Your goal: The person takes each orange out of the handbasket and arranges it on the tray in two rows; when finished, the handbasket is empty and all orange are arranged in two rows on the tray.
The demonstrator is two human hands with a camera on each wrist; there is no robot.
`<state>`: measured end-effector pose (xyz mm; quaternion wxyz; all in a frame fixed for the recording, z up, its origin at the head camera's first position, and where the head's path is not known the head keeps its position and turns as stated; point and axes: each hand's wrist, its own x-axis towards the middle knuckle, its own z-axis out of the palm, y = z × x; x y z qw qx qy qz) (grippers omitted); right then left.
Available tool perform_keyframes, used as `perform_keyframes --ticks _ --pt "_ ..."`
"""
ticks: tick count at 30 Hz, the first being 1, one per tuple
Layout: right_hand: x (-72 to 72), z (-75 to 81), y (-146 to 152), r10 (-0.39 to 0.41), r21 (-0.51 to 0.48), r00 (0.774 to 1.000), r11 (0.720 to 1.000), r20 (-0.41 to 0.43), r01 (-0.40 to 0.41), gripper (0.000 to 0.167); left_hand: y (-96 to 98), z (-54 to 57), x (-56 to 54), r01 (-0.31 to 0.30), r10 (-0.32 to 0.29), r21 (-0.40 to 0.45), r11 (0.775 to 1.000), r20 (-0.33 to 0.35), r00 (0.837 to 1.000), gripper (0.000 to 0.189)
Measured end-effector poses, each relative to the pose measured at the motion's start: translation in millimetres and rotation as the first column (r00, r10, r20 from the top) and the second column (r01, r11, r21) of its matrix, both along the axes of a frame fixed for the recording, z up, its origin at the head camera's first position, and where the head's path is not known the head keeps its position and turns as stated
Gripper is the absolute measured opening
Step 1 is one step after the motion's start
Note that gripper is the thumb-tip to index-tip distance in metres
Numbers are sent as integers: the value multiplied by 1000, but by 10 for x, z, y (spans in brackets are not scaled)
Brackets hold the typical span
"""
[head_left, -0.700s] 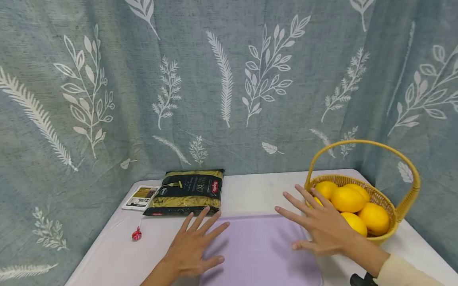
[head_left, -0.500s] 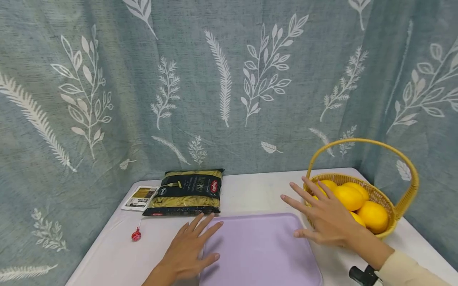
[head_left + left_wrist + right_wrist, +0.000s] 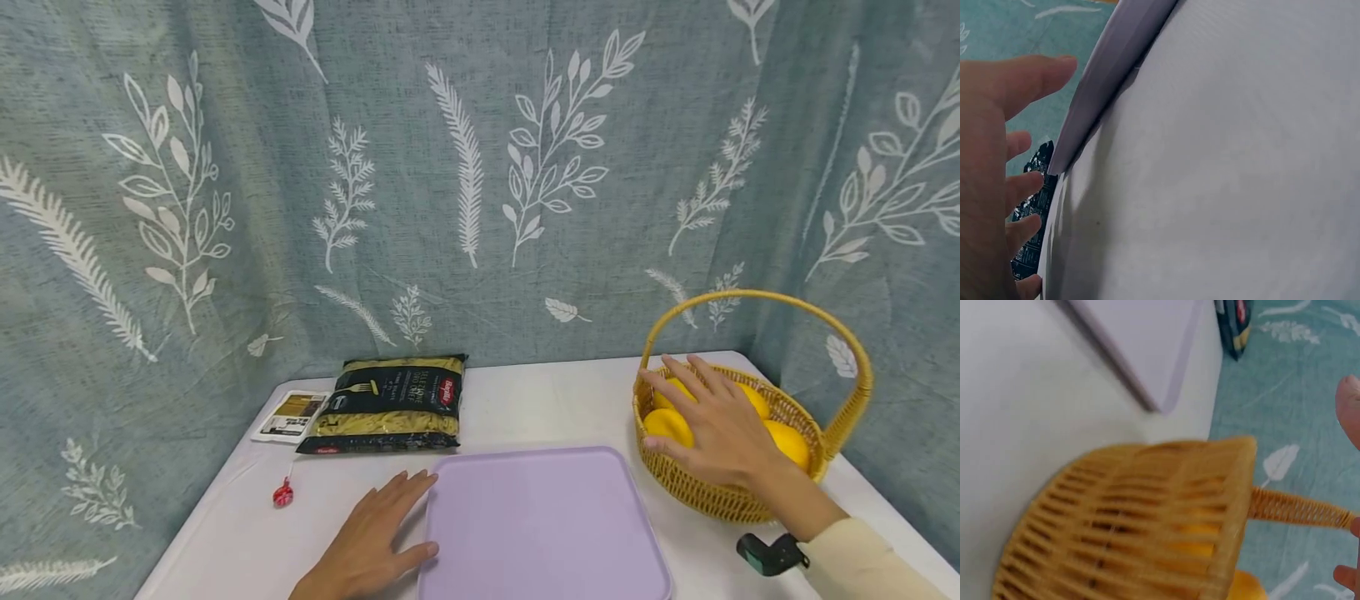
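Note:
My right hand (image 3: pixel 712 421) hovers over the wicker basket (image 3: pixel 693 492) at the right, fingers spread above the yellow lemons (image 3: pixel 670 427) in it. Part of the fruit is hidden beneath the hand. In the right wrist view the basket's woven side (image 3: pixel 1122 519) fills the lower part, with the thumb and fingertips at the right edge. By the left edge of a lilac tray (image 3: pixel 543 517), my left hand (image 3: pixel 371 537) is held with straight, relaxed fingers and nothing in it. The left wrist view shows its thumb (image 3: pixel 1038 78) near the tray's rim (image 3: pixel 1094 81).
A black and gold pasta bag (image 3: pixel 386 404) lies at the back left, overlapping a small white packet (image 3: pixel 292 417). In front of them is a red lollipop (image 3: pixel 282 493). The basket's tall handle (image 3: pixel 757 293) arches over it. A patterned curtain (image 3: pixel 480 183) closes off the back and sides.
My right hand has moved right, from beside the basket to over the lemons. My left hand has drawn slightly left and down, off the tray's edge.

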<state>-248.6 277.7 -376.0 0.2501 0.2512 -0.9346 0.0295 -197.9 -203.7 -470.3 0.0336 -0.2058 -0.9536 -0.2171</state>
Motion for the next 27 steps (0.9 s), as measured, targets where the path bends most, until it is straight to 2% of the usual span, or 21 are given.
perform_keyframes --ticks 9,12,19,24,27 --pt "-82 10 205 -81 -74 988 993 128 91 82 -27 -52 -10 1 -11 123 992 75 997 80" --pt "-109 35 258 -93 -110 981 988 170 113 80 -47 -70 -14 18 -30 150 988 77 997 78" --pt "-135 4 399 -125 -200 931 959 342 202 78 -65 -86 -26 57 -65 158 986 43 997 75" --pt "-169 -48 449 -129 -211 908 951 398 228 81 -55 -75 -66 34 -52 161 986 113 992 79" --pt "-185 -64 486 -128 -208 909 952 396 225 81 -47 -72 -89 27 -53 173 985 143 988 80"
